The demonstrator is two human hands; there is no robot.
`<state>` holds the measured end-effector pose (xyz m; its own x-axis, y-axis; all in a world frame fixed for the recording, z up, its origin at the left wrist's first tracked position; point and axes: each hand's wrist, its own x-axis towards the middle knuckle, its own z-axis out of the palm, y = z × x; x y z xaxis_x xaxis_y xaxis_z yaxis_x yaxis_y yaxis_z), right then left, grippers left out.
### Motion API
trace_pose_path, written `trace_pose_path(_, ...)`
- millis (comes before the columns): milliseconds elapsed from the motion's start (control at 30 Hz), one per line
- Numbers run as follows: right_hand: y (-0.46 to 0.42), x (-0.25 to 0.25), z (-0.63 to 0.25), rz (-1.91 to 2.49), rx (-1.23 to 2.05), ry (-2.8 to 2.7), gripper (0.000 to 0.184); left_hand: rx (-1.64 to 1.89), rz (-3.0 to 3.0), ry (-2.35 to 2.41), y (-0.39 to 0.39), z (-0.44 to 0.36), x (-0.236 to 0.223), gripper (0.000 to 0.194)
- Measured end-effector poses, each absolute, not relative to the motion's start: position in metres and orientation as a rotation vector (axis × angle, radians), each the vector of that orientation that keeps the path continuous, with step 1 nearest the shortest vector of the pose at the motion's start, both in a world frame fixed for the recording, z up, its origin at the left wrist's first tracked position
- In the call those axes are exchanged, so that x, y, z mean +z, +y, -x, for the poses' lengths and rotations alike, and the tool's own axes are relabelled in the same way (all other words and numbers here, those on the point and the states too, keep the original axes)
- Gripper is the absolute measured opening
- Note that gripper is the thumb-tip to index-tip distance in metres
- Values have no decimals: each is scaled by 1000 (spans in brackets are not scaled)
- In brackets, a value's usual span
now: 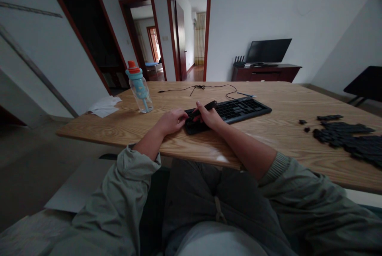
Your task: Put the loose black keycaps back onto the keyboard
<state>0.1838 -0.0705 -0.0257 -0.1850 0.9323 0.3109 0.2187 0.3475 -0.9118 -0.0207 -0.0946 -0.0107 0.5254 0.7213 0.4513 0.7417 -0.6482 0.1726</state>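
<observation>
A black keyboard (243, 108) lies at a slant on the wooden table in front of me. My left hand (174, 120) is at its left end, fingers curled and pressed together on the edge there; whether a small piece is between them is hidden. Over the left part of the keys, my right hand (208, 116) is closed around a thick dark stick-shaped tool (211, 105). The tool's upper end sticks out past the thumb, and its lower end points down at the keys near my left fingers. Its exact kind does not show.
Black keycaps (352, 138) lie heaped on the table (286, 144) at the right. A bottle (140, 88) with an orange lid stands at the left, beside white tissues (104, 106). Behind the keyboard are its cable (199, 86) and a thin blue stick (246, 94).
</observation>
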Motion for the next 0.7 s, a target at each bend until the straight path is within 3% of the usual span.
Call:
trace_pose_path(167, -71, -25, -184, 1042, 874, -1742, 46, -722, 2745, -1260, -91, 24, -12, 20)
trace_pose_path(433, -86, -20, -189, 967, 469, -2116, 30, -594, 2795, -1124, -82, 27, -13, 27)
trace_pose_path(700, -90, -30, -188, 995, 410, -2143, 15, -465, 2733, -1196, -82, 14, -8, 26)
